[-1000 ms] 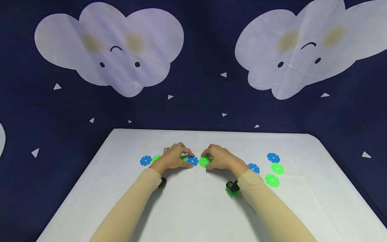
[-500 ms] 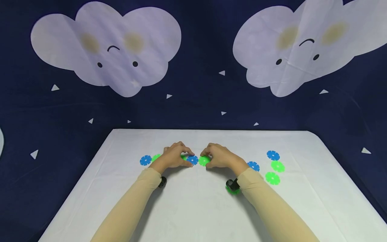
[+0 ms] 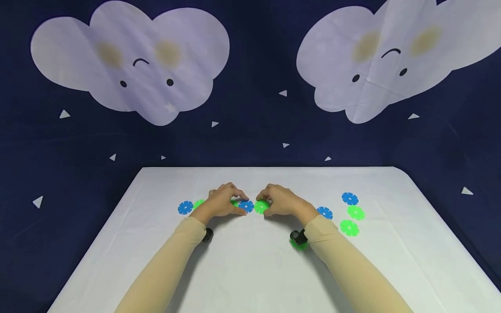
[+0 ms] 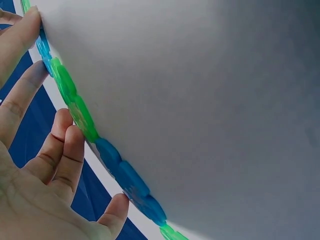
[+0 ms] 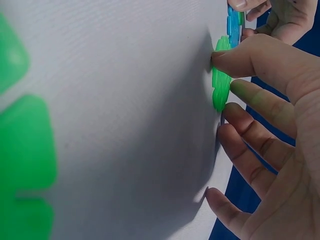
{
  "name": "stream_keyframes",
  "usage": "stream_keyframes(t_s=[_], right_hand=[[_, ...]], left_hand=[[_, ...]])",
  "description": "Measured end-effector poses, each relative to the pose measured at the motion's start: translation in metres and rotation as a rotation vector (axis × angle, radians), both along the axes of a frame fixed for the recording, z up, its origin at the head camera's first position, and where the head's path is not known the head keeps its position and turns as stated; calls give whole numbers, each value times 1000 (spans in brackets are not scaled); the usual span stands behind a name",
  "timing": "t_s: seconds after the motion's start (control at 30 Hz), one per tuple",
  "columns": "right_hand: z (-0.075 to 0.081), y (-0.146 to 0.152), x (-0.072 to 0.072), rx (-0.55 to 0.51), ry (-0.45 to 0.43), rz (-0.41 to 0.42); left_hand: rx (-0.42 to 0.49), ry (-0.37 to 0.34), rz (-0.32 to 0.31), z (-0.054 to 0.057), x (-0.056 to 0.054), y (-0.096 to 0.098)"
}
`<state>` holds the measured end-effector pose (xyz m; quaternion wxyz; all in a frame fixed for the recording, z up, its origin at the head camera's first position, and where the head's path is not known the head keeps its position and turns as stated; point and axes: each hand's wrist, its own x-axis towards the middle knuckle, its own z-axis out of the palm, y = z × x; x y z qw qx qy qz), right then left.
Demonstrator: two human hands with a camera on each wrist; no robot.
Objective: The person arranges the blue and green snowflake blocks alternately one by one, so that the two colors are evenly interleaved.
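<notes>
My left hand [image 3: 222, 201] holds a blue notched snowflake disc [image 3: 246, 206] at its edges between thumb and index finger. Its other fingertips touch a row of discs in the left wrist view, a green disc [image 4: 72, 100] and a farther blue disc [image 4: 131, 182]; the hand hides part of this row from the head view. Just to the right, a green snowflake disc [image 3: 260, 207] is pinched by my right hand [image 3: 283, 201], thumb against index finger. A narrow gap separates the two held discs in the head view. Both lie flat on or very near the white table.
Another blue disc [image 3: 185, 208] and part of a green disc [image 3: 198, 204] show left of my left hand. Loose discs lie on the right, blue [image 3: 350, 198] and green [image 3: 349, 228] among them. One green disc [image 3: 299, 244] is partly under the right wrist camera [image 3: 298, 236].
The head view has shifted slightly, so everything sits a little further left and higher. Both hands keep the same hold, and the discs stay in place relative to one another.
</notes>
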<state>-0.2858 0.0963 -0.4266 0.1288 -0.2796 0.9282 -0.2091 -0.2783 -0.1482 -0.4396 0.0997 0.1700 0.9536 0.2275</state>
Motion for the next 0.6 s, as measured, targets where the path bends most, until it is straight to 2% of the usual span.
stream_keyframes(t_s=[0.2, 0.43, 0.6], right_hand=[[3, 0, 2, 4, 1, -4], [4, 6, 3, 6, 16, 26], [4, 13, 2, 18, 12, 11]], left_hand=[[4, 19, -4, -1, 0, -1], [-11, -1, -3, 2, 2, 0], [-27, 5, -11, 3, 2, 1]])
